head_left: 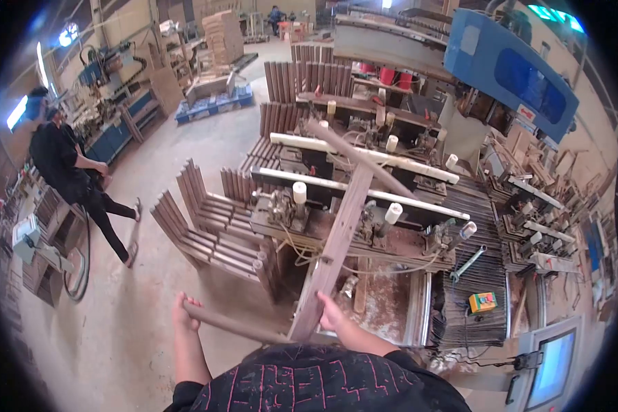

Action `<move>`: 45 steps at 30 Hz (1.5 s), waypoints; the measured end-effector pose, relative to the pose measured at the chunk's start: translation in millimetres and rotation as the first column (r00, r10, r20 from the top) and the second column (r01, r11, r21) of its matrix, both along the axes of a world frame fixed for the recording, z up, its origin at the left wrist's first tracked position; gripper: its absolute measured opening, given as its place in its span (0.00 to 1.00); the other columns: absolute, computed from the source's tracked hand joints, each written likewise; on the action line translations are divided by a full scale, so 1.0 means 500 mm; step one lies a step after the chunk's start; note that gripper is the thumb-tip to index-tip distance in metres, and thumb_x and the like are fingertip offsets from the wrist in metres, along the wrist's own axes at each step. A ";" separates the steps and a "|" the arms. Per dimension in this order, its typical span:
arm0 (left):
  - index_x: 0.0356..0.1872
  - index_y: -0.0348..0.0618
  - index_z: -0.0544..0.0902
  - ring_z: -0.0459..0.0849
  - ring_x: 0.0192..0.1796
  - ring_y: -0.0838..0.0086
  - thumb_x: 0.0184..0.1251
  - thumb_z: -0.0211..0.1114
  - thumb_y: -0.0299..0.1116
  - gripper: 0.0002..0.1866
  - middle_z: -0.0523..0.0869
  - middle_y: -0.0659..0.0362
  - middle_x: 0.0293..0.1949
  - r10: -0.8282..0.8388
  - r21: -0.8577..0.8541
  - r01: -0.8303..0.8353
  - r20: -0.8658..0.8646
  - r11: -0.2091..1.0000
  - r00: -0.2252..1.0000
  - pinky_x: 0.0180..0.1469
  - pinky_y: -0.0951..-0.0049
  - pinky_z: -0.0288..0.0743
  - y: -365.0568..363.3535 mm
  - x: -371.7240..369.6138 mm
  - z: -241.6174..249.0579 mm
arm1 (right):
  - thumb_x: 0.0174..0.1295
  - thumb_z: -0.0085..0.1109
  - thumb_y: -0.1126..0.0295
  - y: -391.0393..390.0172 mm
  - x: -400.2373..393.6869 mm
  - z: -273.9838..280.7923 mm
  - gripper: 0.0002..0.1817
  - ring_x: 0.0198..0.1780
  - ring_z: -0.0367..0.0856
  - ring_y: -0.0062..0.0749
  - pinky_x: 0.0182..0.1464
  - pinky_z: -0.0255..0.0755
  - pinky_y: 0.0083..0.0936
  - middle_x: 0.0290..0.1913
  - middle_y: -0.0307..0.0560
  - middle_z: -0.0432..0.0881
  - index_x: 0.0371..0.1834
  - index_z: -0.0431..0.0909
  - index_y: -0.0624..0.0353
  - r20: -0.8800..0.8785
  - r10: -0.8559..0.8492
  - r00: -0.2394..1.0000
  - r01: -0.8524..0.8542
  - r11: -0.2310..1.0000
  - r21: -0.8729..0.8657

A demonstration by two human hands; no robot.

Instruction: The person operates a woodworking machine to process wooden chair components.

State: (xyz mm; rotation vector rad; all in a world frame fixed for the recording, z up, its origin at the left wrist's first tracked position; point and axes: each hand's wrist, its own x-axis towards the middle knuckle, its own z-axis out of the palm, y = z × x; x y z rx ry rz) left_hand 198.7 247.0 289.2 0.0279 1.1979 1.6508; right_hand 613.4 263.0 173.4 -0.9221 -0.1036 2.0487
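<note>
A brown wooden frame (pixel 343 230), made of a broad plank with a rounded bar across each end, stretches from my body out over the machine bed. My left hand (pixel 187 312) is closed around the left end of its near bar (pixel 240 325). Close to the plank's near end, my right hand (pixel 331 314) grips the right edge, its fingers partly hidden. The far bar (pixel 364 161) overlaps the white rails (pixel 364 191) of the machine in this view. White cylinders (pixel 299 192) on clamp fixtures stand on both sides of the plank.
Stacked wooden frames (pixel 216 244) stand left of the machine. A blue machine head (pixel 522 75) rises at the right rear. A wrench (pixel 468 264) and a yellow-green box (pixel 482 302) lie on the ribbed cover. A screen (pixel 555 368) sits lower right. Another person (pixel 62 158) walks at left.
</note>
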 end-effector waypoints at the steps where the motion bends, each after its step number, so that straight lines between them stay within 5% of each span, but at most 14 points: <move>1: 0.32 0.49 0.71 0.74 0.28 0.69 0.74 0.58 0.44 0.13 0.74 0.61 0.25 0.003 -0.037 -0.003 0.018 0.999 1.000 0.38 0.62 0.76 -0.011 -0.027 -0.022 | 0.68 0.63 0.55 -0.013 -0.014 -0.013 0.31 0.62 0.78 0.43 0.69 0.67 0.45 0.61 0.49 0.81 0.67 0.70 0.62 0.144 0.012 0.990 -0.016 0.999 0.029; 2: 0.32 0.49 0.71 0.73 0.28 0.69 0.74 0.57 0.44 0.13 0.73 0.61 0.24 0.004 -0.043 -0.004 0.013 0.999 1.000 0.38 0.62 0.76 -0.024 -0.035 -0.037 | 0.66 0.66 0.58 -0.021 -0.027 -0.012 0.29 0.60 0.80 0.42 0.67 0.70 0.43 0.59 0.50 0.82 0.65 0.72 0.63 0.280 0.014 0.960 -0.029 0.998 0.050; 6: 0.31 0.51 0.71 0.75 0.27 0.71 0.75 0.53 0.46 0.14 0.74 0.62 0.24 0.120 0.024 -0.121 0.030 0.992 0.992 0.34 0.66 0.74 -0.058 0.027 -0.038 | 0.64 0.68 0.61 -0.041 -0.011 0.096 0.27 0.55 0.82 0.40 0.60 0.76 0.37 0.56 0.53 0.83 0.61 0.74 0.66 0.295 -0.011 0.955 0.022 0.999 -0.032; 13: 0.31 0.50 0.72 0.75 0.26 0.74 0.75 0.50 0.48 0.16 0.75 0.64 0.24 0.179 -0.052 -0.172 0.226 0.984 0.957 0.32 0.67 0.75 -0.072 0.072 -0.105 | 0.64 0.69 0.59 -0.095 0.021 0.179 0.29 0.52 0.83 0.36 0.56 0.77 0.34 0.53 0.54 0.84 0.61 0.74 0.68 0.558 -0.206 0.804 0.143 0.977 0.156; 17: 0.33 0.49 0.73 0.76 0.28 0.73 0.76 0.49 0.48 0.16 0.75 0.63 0.25 0.092 -0.065 -0.078 0.263 0.995 0.960 0.35 0.66 0.76 -0.025 0.080 -0.151 | 0.64 0.69 0.58 -0.121 0.053 0.167 0.29 0.50 0.84 0.34 0.54 0.77 0.33 0.51 0.53 0.86 0.61 0.76 0.67 0.642 -0.285 0.712 0.125 0.951 0.284; 19: 0.35 0.47 0.73 0.76 0.31 0.72 0.77 0.47 0.48 0.16 0.75 0.62 0.27 0.044 -0.096 -0.028 0.171 0.995 0.984 0.40 0.65 0.76 0.015 0.112 -0.167 | 0.64 0.69 0.57 -0.139 0.083 0.222 0.30 0.50 0.84 0.35 0.55 0.77 0.33 0.52 0.54 0.86 0.60 0.76 0.69 0.732 -0.246 0.635 0.061 0.961 0.269; 25: 0.35 0.46 0.72 0.75 0.33 0.70 0.78 0.44 0.50 0.19 0.75 0.60 0.29 -0.197 -0.109 0.236 0.284 0.966 0.938 0.45 0.63 0.75 0.086 0.202 -0.244 | 0.63 0.70 0.54 -0.171 0.126 0.263 0.30 0.51 0.85 0.37 0.54 0.77 0.33 0.50 0.58 0.86 0.57 0.78 0.70 0.906 -0.202 0.372 0.004 0.976 0.216; 31: 0.37 0.46 0.71 0.76 0.36 0.65 0.77 0.47 0.55 0.21 0.75 0.58 0.32 -0.206 -0.214 0.300 0.373 0.930 0.904 0.46 0.59 0.75 0.050 0.224 -0.378 | 0.61 0.69 0.48 -0.145 0.173 0.238 0.34 0.52 0.86 0.45 0.54 0.78 0.36 0.49 0.62 0.86 0.56 0.79 0.71 0.967 -0.035 0.253 -0.029 0.999 0.044; 35: 0.42 0.46 0.75 0.78 0.45 0.61 0.76 0.48 0.55 0.21 0.78 0.57 0.39 -0.373 -0.327 0.448 0.267 0.832 0.888 0.53 0.53 0.75 0.017 0.196 -0.351 | 0.60 0.68 0.45 -0.105 0.188 0.219 0.37 0.53 0.85 0.51 0.55 0.77 0.39 0.51 0.65 0.85 0.57 0.78 0.71 0.981 0.067 0.180 -0.277 0.961 -0.015; 41: 0.49 0.45 0.74 0.79 0.54 0.57 0.77 0.45 0.54 0.22 0.79 0.54 0.48 -0.320 -0.368 0.351 0.143 0.861 0.937 0.60 0.47 0.73 -0.045 0.139 -0.367 | 0.61 0.68 0.46 -0.041 0.123 0.210 0.35 0.54 0.85 0.49 0.56 0.76 0.38 0.52 0.62 0.85 0.58 0.78 0.69 0.990 0.110 0.090 -0.310 0.948 -0.077; 45: 0.56 0.42 0.72 0.80 0.57 0.55 0.78 0.44 0.53 0.24 0.79 0.51 0.53 -0.200 -0.410 0.221 0.095 0.885 0.975 0.61 0.46 0.76 -0.082 0.121 -0.347 | 0.62 0.67 0.49 -0.012 0.118 0.096 0.32 0.52 0.85 0.45 0.55 0.76 0.36 0.50 0.60 0.86 0.57 0.79 0.67 0.969 -0.012 0.247 -0.367 0.924 0.105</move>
